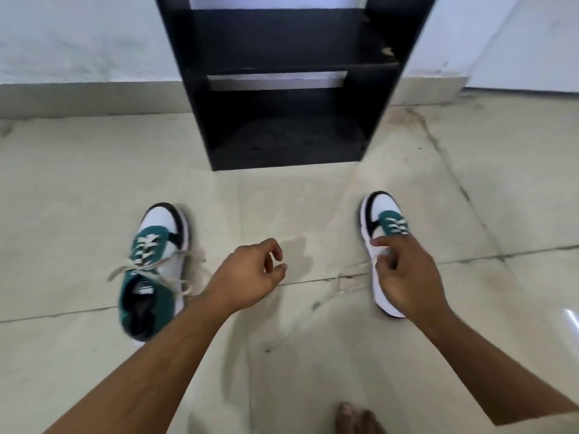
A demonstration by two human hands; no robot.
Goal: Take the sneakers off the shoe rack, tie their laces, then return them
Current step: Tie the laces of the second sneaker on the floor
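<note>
Two green, white and black sneakers stand on the tiled floor in front of a black shoe rack [282, 89]. The left sneaker [156, 264] has loose cream laces spread to both sides. My left hand [247, 274] hovers between the two shoes, fingers curled and apart, holding nothing. My right hand [404, 274] rests on the right sneaker [380, 214] and covers its rear half, fingers closed around its upper. A loose lace [347, 277] trails from that shoe onto the floor.
The rack's shelves hold no shoes and it stands against a pale wall [78, 36]. Beige floor tiles [94, 183] with dark grout lines surround the shoes. Bare toes [357, 418] show at the bottom edge.
</note>
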